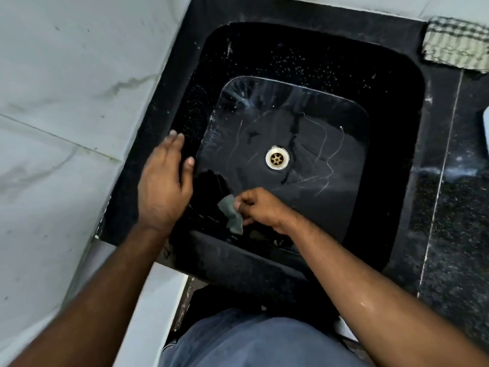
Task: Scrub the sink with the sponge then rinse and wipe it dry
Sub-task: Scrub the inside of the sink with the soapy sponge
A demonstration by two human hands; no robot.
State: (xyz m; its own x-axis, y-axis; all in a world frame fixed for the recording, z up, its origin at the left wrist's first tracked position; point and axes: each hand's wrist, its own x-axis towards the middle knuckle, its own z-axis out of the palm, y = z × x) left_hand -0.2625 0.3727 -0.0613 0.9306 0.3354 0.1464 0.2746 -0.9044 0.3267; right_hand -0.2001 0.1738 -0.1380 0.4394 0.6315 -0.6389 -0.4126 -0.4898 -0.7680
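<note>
The left hand [162,186] lay flat and spread, holding nothing, on the left rim of the black sink [391,144]. The right hand [260,206] pinched the grey-green sponge [231,211] against the near wall. A checked cloth [456,43] lay at the worktop's far right corner

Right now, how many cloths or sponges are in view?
2: a grey-green sponge in the right hand at the sink's near wall; a checked cloth on the far-right counter.
</note>
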